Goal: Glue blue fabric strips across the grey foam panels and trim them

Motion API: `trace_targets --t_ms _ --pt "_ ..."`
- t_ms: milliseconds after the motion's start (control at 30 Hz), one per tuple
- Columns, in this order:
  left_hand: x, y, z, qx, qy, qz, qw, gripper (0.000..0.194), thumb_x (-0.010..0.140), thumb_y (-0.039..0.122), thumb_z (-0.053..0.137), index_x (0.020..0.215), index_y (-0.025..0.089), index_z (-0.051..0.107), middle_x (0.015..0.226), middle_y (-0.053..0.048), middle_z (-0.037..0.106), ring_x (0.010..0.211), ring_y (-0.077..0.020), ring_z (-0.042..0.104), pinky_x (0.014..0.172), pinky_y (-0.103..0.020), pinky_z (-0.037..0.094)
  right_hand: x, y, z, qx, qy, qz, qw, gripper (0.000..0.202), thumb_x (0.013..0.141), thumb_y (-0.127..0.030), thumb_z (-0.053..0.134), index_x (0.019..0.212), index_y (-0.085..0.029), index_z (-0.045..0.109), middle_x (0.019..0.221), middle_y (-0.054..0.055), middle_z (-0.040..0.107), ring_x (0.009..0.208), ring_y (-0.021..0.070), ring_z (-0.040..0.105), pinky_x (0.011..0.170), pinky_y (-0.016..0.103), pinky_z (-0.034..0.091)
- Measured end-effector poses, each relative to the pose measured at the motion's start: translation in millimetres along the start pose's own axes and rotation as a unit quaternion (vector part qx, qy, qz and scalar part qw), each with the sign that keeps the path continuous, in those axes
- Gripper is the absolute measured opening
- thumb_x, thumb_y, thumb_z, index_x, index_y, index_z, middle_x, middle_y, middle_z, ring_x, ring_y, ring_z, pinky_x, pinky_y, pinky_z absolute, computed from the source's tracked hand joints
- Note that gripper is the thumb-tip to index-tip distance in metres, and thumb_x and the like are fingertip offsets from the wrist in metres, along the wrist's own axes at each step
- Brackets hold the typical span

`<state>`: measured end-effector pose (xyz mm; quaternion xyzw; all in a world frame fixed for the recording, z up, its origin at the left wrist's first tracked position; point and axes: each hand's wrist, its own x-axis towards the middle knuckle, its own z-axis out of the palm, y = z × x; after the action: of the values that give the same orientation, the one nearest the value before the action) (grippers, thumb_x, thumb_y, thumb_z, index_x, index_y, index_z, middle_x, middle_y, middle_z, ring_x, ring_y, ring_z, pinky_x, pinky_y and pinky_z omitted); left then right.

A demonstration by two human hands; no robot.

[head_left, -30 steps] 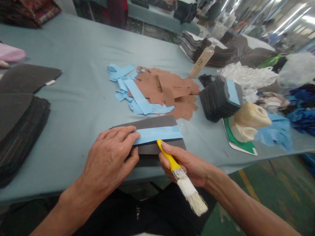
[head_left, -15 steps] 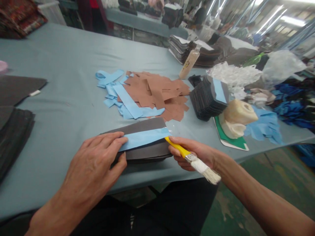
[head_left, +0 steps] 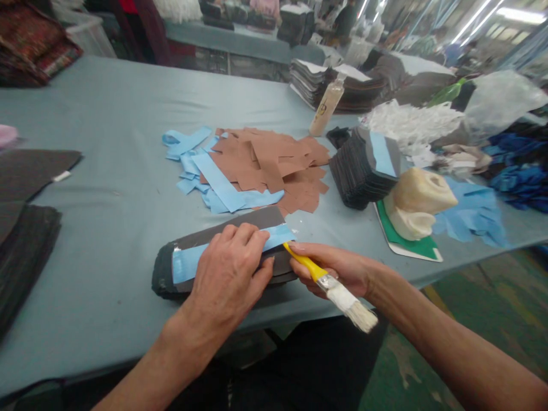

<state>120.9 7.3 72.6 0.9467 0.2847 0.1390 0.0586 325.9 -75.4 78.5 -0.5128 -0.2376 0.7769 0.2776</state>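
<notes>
A long blue strip (head_left: 186, 264) lies along the top of a stack of dark pieces (head_left: 165, 271) near the table's front edge. My left hand (head_left: 233, 260) rests across the strip and stack, fingers on top and thumb at the near side, not closed round anything. At the stack's right end, my right hand (head_left: 331, 267) is closed round the yellow handle of a brush (head_left: 309, 265), whose pale bristles point down and right. The fingertips of my right hand touch the stack's end. Behind the stack lie brown pieces (head_left: 269, 162) and loose blue strips (head_left: 218, 182).
On the right stand a second dark stack (head_left: 359, 171) topped with blue, a cream container (head_left: 419, 197) on a green board (head_left: 402, 237), and a bottle (head_left: 327, 108). More dark pieces (head_left: 29, 251) lie at the left edge. White scraps (head_left: 411, 125) are heaped farther back.
My left hand has slid right along the strip, uncovering the left end of the strip and stack. My right hand has moved slightly left and still holds the brush.
</notes>
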Motion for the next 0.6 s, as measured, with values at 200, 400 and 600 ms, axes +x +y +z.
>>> trace_targets --t_ms 200,400,600 --pt "9.9 6.0 8.8 0.036 -0.006 -0.010 0.999 0.013 0.099 0.020 0.057 0.102 0.020 0.069 0.105 -0.011 0.072 0.096 -0.0335 0.066 0.081 -0.047 0.055 3.2 2.7 -3.1 -0.024 -0.012 -0.015 1.000 0.056 0.101 -0.065 0.050 0.066 -0.022 0.057 0.040 -0.013 0.021 0.038 0.0065 0.015 0.039 0.021 0.016" --pt "10.9 4.0 13.9 0.047 0.018 -0.008 0.999 0.016 0.101 0.017 0.051 0.094 0.021 0.065 0.099 -0.009 0.070 0.092 -0.0315 0.067 0.079 -0.045 0.055 -9.6 7.0 -1.0 -0.076 0.010 -0.050 0.996 0.060 0.091 -0.075 0.062 0.064 -0.021 0.060 0.040 -0.012 0.026 0.039 0.0061 0.018 0.040 0.023 0.018" --pt "13.2 3.4 19.1 0.024 0.044 -0.014 0.999 0.017 0.102 0.017 0.050 0.093 0.022 0.064 0.095 -0.007 0.068 0.089 -0.0281 0.067 0.078 -0.042 0.053 -50.1 24.2 -21.4 -0.012 0.064 -0.132 0.989 0.060 0.087 -0.081 0.069 0.077 -0.023 0.059 0.037 -0.014 0.029 0.034 0.0057 0.017 0.038 0.022 0.017"
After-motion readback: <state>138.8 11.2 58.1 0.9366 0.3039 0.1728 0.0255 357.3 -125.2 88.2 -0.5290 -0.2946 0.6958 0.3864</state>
